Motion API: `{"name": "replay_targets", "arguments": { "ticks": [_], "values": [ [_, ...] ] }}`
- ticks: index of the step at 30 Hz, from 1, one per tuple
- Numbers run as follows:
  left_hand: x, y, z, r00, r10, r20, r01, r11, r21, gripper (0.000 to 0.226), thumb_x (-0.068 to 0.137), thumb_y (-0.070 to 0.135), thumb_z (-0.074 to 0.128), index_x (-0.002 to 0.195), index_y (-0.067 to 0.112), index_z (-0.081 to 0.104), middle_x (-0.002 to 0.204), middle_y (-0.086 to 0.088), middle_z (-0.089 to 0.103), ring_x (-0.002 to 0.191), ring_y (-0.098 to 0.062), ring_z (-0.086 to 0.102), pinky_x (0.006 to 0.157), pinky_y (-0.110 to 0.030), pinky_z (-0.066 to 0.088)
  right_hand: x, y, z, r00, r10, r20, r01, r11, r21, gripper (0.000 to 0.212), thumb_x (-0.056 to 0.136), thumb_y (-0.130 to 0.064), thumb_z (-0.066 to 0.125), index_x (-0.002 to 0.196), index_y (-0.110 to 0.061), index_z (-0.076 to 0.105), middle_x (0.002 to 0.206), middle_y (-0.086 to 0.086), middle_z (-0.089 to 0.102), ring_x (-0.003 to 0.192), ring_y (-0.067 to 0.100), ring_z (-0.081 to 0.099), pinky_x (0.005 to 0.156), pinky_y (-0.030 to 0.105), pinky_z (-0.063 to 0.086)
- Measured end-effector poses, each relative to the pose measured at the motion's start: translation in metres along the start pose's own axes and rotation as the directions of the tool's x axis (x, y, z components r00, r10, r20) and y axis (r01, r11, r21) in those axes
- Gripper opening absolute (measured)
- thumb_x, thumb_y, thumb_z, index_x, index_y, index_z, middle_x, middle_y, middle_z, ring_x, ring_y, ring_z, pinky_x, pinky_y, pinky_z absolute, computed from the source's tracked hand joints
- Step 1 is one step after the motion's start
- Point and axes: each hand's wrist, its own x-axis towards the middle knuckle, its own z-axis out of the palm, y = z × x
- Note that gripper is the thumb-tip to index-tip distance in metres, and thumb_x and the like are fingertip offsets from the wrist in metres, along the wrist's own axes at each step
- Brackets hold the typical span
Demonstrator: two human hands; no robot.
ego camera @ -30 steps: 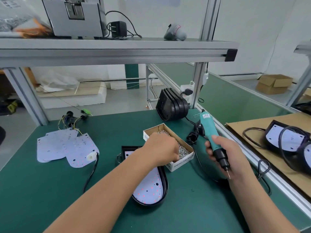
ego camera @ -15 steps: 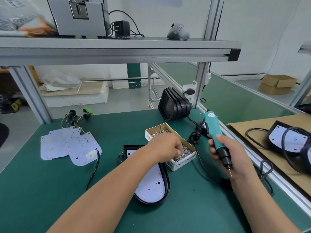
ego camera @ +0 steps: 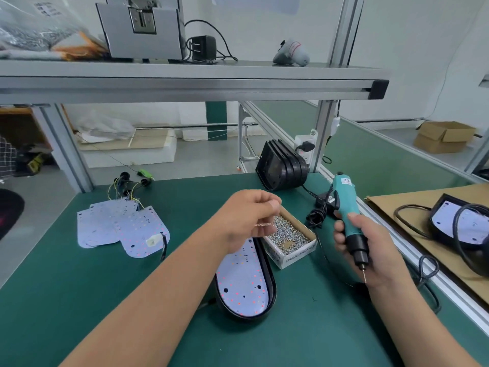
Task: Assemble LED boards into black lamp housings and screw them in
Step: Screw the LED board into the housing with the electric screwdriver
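A green bench (ego camera: 79,300) is seen from over a person's two bare forearms. An aluminium rail (ego camera: 423,263) runs along its right edge, and a metal shelf (ego camera: 185,83) overhangs the far side. Bare mat spreads across the near left and along the near edge. The far left holds a loose pile of spare boards (ego camera: 121,226) with wires. A stack of black housings (ego camera: 283,168) stands at the far right corner.

The housing (ego camera: 272,292) being worked on lies flat at the centre of the bench. It is black and long, with a rounded near end. A white LED board (ego camera: 243,282) sits inside it, dotted with small red and orange points and a few dark holes (its far end is hidden behind the left hand). Just beside its right rim is a small cardboard box (ego camera: 293,258) filled with silver screws (ego camera: 288,234).

The left hand (ego camera: 248,221) hovers above the box's left side. Its fingers are bunched, pinching what looks like a small, blurred cluster of screws. The right hand (ego camera: 370,247) is raised over the mat to the right of the box. It wraps firmly around a teal screwdriver (ego camera: 346,215) that tilts with its bit pointing down and toward the viewer, and a black cord trails from its top end. Beyond the rail, a cardboard sheet (ego camera: 397,207) carries more lamps.
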Motion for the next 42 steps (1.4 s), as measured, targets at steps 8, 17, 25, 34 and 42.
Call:
{"name": "replay_targets", "arguments": {
  "ticks": [8, 17, 25, 34, 42],
  "values": [
    [-0.048, -0.002, -0.012, 0.959, -0.227, 0.168, 0.278, 0.653, -0.705, 0.022, 0.109, 0.011, 0.048, 0.095, 0.007, 0.065, 0.085, -0.007, 0.062, 0.071, -0.016, 0.053, 0.049, -0.018, 0.046, -0.010, 0.005, 0.043, 0.995, 0.021, 0.102, -0.037, 0.987, 0.159, 0.023, 0.086, -0.020, 0.060, 0.106, -0.008, 0.057, 0.087, 0.009, 0.060, 0.062, 0.018, 0.053, 0.050, 0.029, 0.052],
    [-0.083, -0.010, -0.022, 0.993, -0.091, 0.078, 0.120, 0.809, -0.576, 0.011, 0.090, 0.010, 0.068, 0.097, 0.006, 0.076, 0.086, -0.008, 0.062, 0.063, -0.009, 0.047, 0.046, -0.015, 0.034, -0.003, -0.005, 0.108, 0.997, -0.072, 0.037, 0.057, 0.950, 0.306, 0.048, 0.096, -0.060, 0.062, 0.088, -0.012, 0.067, 0.072, 0.001, 0.055, 0.059, 0.013, 0.053, 0.050, 0.024, 0.051],
    [-0.094, -0.022, -0.045, 0.995, -0.103, -0.015, 0.077, 0.827, -0.557, 0.024, 0.087, 0.007, 0.072, 0.110, 0.000, 0.071, 0.092, -0.013, 0.067, 0.061, -0.011, 0.048, 0.044, -0.017, 0.038, 0.009, -0.006, 0.158, 0.980, -0.196, 0.030, 0.158, 0.862, 0.482, 0.025, 0.091, -0.031, 0.076, 0.099, -0.014, 0.060, 0.080, 0.005, 0.064, 0.061, 0.013, 0.061, 0.055, 0.026, 0.055],
    [-0.101, -0.033, -0.045, 0.994, -0.102, -0.042, 0.069, 0.872, -0.485, 0.013, 0.091, 0.011, 0.071, 0.103, 0.004, 0.072, 0.087, -0.010, 0.064, 0.060, -0.009, 0.048, 0.042, -0.016, 0.035, 0.000, 0.013, 0.148, 0.964, -0.256, 0.076, 0.159, 0.780, 0.604, 0.013, 0.101, -0.022, 0.065, 0.107, -0.011, 0.067, 0.082, -0.001, 0.054, 0.063, 0.009, 0.049, 0.061, 0.021, 0.047],
    [-0.101, -0.038, -0.042, 0.987, -0.128, -0.093, 0.068, 0.873, -0.483, 0.026, 0.085, 0.007, 0.074, 0.109, 0.001, 0.072, 0.093, -0.014, 0.070, 0.061, -0.011, 0.051, 0.045, -0.018, 0.038, -0.010, 0.012, 0.153, 0.942, -0.316, 0.108, 0.174, 0.741, 0.649, 0.007, 0.100, -0.015, 0.065, 0.094, -0.014, 0.068, 0.088, 0.003, 0.060, 0.082, 0.018, 0.066, 0.086, 0.037, 0.058]
  ]
}}
